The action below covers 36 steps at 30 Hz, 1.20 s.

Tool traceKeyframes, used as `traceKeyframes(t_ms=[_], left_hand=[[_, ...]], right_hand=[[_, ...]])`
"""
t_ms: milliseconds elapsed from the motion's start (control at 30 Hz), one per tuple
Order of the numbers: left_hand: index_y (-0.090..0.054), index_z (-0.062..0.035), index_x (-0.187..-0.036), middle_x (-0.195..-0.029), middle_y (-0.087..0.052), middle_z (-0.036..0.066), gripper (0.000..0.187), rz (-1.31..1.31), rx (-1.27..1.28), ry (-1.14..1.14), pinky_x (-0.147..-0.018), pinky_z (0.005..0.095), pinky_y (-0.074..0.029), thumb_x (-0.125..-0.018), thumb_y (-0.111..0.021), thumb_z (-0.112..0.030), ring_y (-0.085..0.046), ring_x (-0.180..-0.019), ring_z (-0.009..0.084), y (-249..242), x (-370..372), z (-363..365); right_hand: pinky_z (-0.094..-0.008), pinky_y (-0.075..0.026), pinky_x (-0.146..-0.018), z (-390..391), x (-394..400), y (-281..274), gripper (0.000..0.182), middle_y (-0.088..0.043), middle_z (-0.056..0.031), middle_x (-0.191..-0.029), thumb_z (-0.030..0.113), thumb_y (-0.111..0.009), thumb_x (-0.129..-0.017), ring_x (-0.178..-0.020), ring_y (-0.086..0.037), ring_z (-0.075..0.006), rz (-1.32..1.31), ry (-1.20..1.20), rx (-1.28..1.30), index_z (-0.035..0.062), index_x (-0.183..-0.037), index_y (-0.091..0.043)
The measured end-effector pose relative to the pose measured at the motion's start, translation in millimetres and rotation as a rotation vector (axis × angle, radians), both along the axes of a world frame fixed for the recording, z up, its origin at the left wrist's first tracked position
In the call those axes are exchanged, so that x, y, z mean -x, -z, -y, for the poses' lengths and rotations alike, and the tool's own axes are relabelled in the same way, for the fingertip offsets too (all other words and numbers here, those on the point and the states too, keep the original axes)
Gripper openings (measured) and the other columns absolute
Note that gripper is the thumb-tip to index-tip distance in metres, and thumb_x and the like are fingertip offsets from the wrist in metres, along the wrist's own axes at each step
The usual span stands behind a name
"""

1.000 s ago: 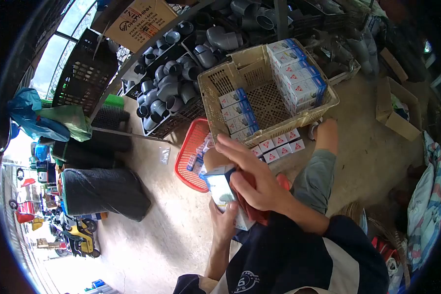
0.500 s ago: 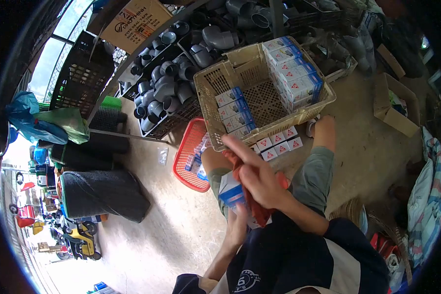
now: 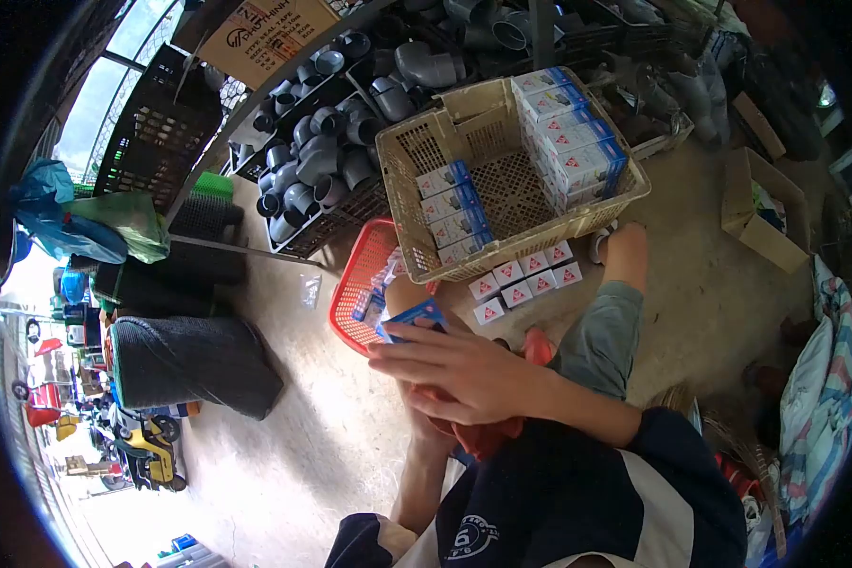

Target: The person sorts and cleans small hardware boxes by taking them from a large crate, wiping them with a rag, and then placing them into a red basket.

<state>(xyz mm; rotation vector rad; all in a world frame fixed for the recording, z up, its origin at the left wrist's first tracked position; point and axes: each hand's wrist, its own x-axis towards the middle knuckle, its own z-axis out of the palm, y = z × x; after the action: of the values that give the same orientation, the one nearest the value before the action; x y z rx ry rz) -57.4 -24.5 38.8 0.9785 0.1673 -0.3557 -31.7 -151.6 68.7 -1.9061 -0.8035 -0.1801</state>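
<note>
My right hand (image 3: 459,374) lies with its fingers stretched across a small blue-and-white carton (image 3: 418,314). A red-orange cloth (image 3: 488,437) is bunched under its palm and hangs toward my lap. Beneath it, my left hand (image 3: 428,428) supports the carton from below, its fingers mostly hidden. In front of me stands a beige plastic crate (image 3: 530,237) with a row of similar cartons (image 3: 454,210) on its left and a taller stack (image 3: 573,142) on its right. More cartons (image 3: 525,279) are lined up on the floor beside the crate.
A red basket (image 3: 350,284) with blue-and-white packets is by my left knee. Grey pipe fittings (image 3: 317,161) fill black crates behind it. A dark mesh roll (image 3: 194,364) stands at left. At right are an open cardboard box (image 3: 767,213) and a striped sack (image 3: 824,379).
My right hand has moved left and down, from pointing over the cloth to lying flat across the carton. The carton has shifted up and left, its blue side now showing beyond my fingers.
</note>
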Motion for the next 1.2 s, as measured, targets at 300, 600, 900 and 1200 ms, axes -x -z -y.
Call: traceKeyframes(t_ms=[300, 600, 900, 1200], left_hand=[[-0.020, -0.0165, -0.162, -0.166, -0.026, 0.008, 0.079, -0.247, 0.277, 0.231, -0.124, 0.0527, -0.022, -0.102, -0.028, -0.067, -0.027, -0.151, 0.0315, 3, 11, -17], [-0.022, -0.0177, -0.160, -0.162, -0.032, 0.010, 0.079, -0.292, -0.068, 0.207, -0.115, 0.0466, -0.040, -0.101, -0.031, -0.069, -0.042, -0.142, 0.0307, 18, 24, -35], [-0.031, -0.0106, -0.157, -0.154, -0.044, 0.012, 0.083, -0.132, 0.156, -0.069, -0.117, 0.0467, -0.037, -0.101, -0.025, -0.072, -0.046, -0.140, 0.0298, 21, 5, -24], [-0.045, -0.0133, -0.145, -0.131, -0.059, 0.010, 0.077, -0.107, -0.025, -0.263, -0.098, 0.0435, -0.052, -0.099, -0.032, -0.073, -0.061, -0.115, 0.0266, 30, -21, -32]], right_hand=[[-0.0441, -0.042, -0.109, 11, -34, 21, 0.045, -0.056, -0.0208, -0.138, 0.025, -0.055, -0.103, -0.135, -0.051, -0.0381, -0.369, 0.208, -0.316, 0.0013, -0.141, -0.051], [-0.0570, -0.032, -0.116, -19, 5, 9, 0.055, -0.051, -0.0135, -0.148, 0.029, -0.065, -0.096, -0.144, -0.042, -0.0307, 0.084, 0.008, 0.078, 0.0093, -0.145, -0.049], [-0.0457, -0.038, -0.113, -14, -2, 25, 0.049, -0.051, -0.0201, -0.147, 0.020, -0.058, -0.099, -0.140, -0.046, -0.0331, -0.440, 0.306, -0.213, 0.0060, -0.146, -0.049], [-0.0461, -0.049, -0.100, -6, 32, 25, 0.052, -0.061, -0.0148, -0.138, 0.026, -0.061, -0.099, -0.124, -0.061, -0.0302, -0.158, 0.062, 0.009, 0.0081, -0.147, -0.049]])
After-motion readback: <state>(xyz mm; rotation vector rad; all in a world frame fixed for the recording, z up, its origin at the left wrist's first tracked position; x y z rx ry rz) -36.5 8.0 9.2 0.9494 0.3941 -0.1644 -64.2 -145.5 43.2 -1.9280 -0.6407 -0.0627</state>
